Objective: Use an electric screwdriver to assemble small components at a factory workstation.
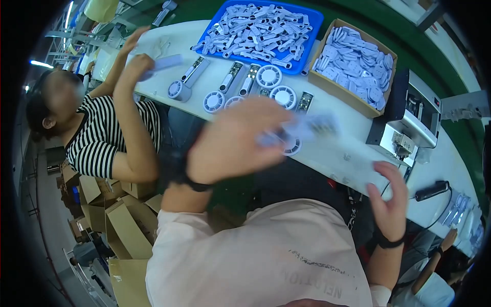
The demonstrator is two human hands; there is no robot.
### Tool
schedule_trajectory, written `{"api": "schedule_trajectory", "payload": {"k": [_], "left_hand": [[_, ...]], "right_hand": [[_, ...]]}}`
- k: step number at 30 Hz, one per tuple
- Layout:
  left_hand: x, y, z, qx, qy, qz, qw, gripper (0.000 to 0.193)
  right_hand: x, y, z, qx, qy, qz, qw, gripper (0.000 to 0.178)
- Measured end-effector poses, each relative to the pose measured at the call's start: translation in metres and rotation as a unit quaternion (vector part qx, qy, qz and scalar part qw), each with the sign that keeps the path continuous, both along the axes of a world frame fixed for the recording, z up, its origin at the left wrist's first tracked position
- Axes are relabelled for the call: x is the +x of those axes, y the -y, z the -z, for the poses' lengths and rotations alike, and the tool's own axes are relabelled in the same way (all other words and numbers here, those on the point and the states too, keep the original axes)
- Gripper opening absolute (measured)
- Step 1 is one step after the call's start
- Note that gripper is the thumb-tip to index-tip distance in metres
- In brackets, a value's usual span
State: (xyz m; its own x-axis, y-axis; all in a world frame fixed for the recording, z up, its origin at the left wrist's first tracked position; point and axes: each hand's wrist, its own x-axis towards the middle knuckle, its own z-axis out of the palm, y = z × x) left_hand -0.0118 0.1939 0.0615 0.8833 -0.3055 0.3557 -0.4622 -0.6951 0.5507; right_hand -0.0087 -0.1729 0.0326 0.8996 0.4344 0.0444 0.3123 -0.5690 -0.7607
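Note:
My left hand [240, 140], smeared by motion, is closed around a pale handheld fan [319, 125] in front of my chest; the fan is blurred too. To the right, over the table's near edge, my right hand [389, 202] has its thumb and fingers apart with nothing between them. Beyond my left hand lie several more handheld fans, such as one with a round grille [269, 76] and one with a bare circuit board in its handle [232, 77]. My left hand covers part of this group.
A blue tray [318, 25] of pale handle parts stands at the back. Beside it are a cardboard box [348, 102] of flat white pieces and a grey-black machine [422, 115]. A black corded tool [432, 190] lies at right. At left a person in stripes [97, 135] handles a pale part.

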Motion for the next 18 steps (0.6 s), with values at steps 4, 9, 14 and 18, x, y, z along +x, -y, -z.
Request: {"api": "schedule_trajectory", "payload": {"k": [4,9,14,18], "left_hand": [[-0.002,-0.103,0.015,0.006,-0.042,-0.324,0.945,0.035],[0.002,-0.171,0.057,0.301,-0.019,-0.358,0.884,0.035],[0.013,-0.179,0.096,0.371,0.04,-0.402,0.836,0.036],[0.015,-0.148,0.088,0.185,0.12,-0.308,0.926,0.035]], "right_hand": [[0.023,-0.081,0.023,-0.035,0.059,-0.171,0.983,0.043],[0.049,-0.138,0.047,-0.075,0.191,-0.2,0.958,0.051],[0.046,-0.139,0.04,-0.092,0.18,-0.218,0.955,0.055],[0.041,-0.142,0.042,-0.108,0.124,-0.25,0.954,0.06]]}}
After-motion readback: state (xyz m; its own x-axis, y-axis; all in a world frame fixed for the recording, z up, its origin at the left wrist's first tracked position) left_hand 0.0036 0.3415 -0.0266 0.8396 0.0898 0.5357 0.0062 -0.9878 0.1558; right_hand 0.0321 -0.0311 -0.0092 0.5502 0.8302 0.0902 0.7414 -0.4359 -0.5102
